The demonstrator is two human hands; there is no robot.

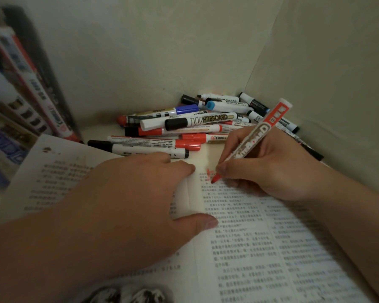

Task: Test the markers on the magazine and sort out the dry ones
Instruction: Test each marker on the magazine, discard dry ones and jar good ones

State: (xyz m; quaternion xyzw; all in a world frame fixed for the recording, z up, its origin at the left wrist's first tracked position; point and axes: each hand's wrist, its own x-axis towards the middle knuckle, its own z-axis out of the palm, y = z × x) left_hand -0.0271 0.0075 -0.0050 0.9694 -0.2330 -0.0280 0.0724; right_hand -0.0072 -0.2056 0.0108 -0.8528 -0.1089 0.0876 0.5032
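Right hand grips red marker, fingers curled round barrel, tip on magazine page at red scribble. Left hand lies flat, fingers straight, pressing the magazine open. Marker pile lies just beyond the magazine's top edge.

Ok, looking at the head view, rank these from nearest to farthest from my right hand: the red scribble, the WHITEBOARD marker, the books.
1. Red scribble, just left of the right hand.
2. WHITEBOARD marker, up in the pile.
3. Books, far left.
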